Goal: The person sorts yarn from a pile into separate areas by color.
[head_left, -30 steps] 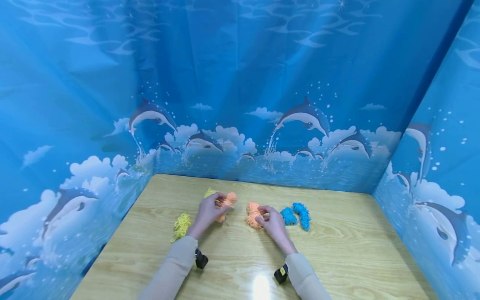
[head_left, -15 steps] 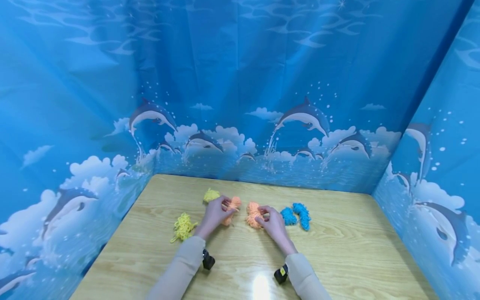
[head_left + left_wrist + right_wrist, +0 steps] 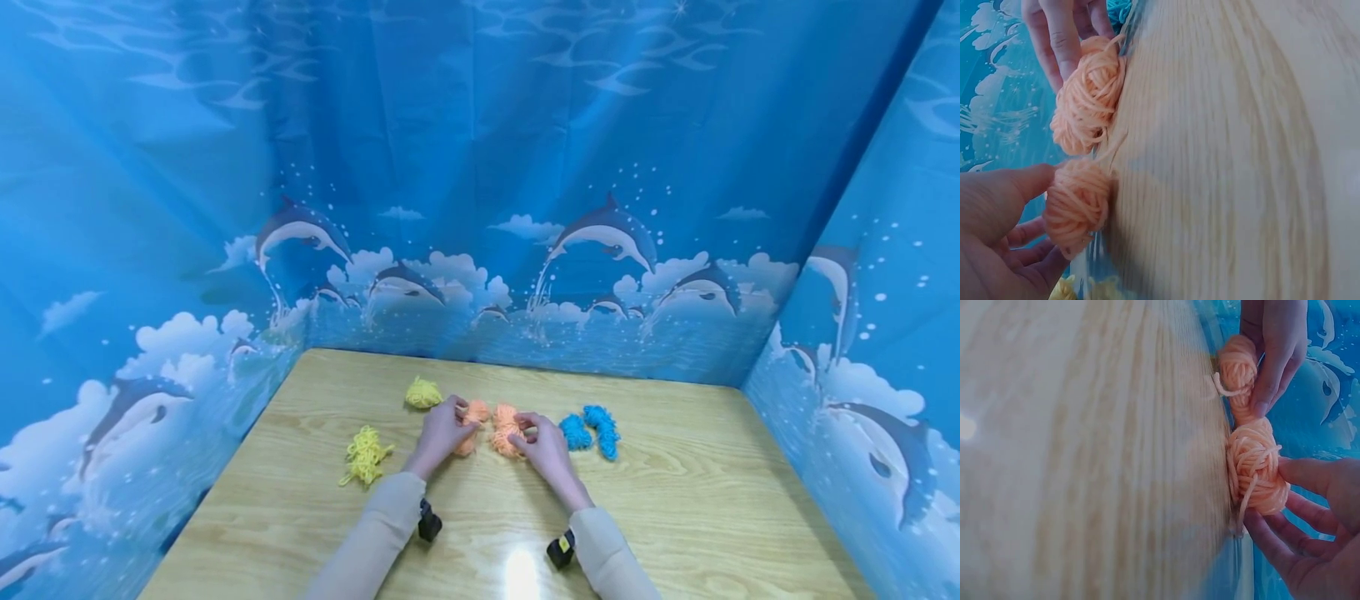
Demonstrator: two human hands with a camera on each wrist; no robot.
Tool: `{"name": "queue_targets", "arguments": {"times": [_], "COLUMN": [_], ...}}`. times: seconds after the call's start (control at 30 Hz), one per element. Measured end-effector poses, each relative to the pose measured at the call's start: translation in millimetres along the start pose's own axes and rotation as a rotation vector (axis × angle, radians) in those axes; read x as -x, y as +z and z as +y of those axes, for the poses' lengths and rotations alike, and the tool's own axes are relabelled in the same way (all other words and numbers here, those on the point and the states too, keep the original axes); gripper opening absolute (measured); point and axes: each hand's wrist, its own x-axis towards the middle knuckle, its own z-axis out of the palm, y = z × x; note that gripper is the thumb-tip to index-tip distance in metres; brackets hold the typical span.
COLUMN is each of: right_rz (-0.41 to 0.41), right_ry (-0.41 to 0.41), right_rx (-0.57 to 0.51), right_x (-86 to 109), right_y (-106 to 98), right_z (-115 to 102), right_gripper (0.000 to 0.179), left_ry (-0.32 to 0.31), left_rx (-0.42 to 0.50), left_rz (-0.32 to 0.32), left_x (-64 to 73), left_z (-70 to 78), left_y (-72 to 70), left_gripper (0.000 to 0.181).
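In the middle of the table two peach-orange yarn skeins lie side by side, nearly touching. My left hand (image 3: pixel 441 433) pinches the left orange skein (image 3: pixel 476 411) between thumb and fingers; in the left wrist view that skein (image 3: pixel 1077 203) sits between the thumb above and the fingers below. My right hand (image 3: pixel 547 450) grips the right orange skein (image 3: pixel 506 429) from its right side. Seen from the right wrist, this skein (image 3: pixel 1257 465) is held between thumb and fingers, with a loose strand hanging off it.
On the left are a loose yellow yarn bundle (image 3: pixel 366 456) and, farther back, a rounder yellow one (image 3: pixel 423 393). Two blue yarn bundles (image 3: pixel 602 432) lie right of my right hand. A dolphin-print curtain (image 3: pixel 480 208) stands behind the wooden table (image 3: pixel 690 500).
My left hand has moved right with its orange skein, bringing it close beside the other one. The far yellow bundle has come into full sight. My right hand has stayed in place.
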Motion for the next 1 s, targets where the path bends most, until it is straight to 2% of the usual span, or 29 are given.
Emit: {"name": "queue_targets", "arguments": {"times": [0.3,0.6,0.8,1.0], "right_rz": [0.001,0.036,0.064,0.058], "right_ry": [0.004,-0.022,-0.023,-0.017], "right_rx": [-0.004,0.003,-0.013,-0.043], "right_x": [0.1,0.5,-2.3,-5.5], "right_y": [0,-3,-6,-5], "right_z": [-3,-7,-14,-22], "right_gripper": [0.031,0.031,0.030,0.030], "left_ry": [-0.023,0.005,0.032,0.067], "left_rx": [-0.013,0.028,0.058,0.104], "left_rz": [-0.007,-0.018,0.046,0.106], "left_x": [0.4,0.5,1.8,4.9], "left_z": [2.3,1.5,1.7,-0.5], "left_y": [4.2,-2.3,-9.7,-22.1], "left_gripper": [0.038,0.036,0.032,0.031]}}
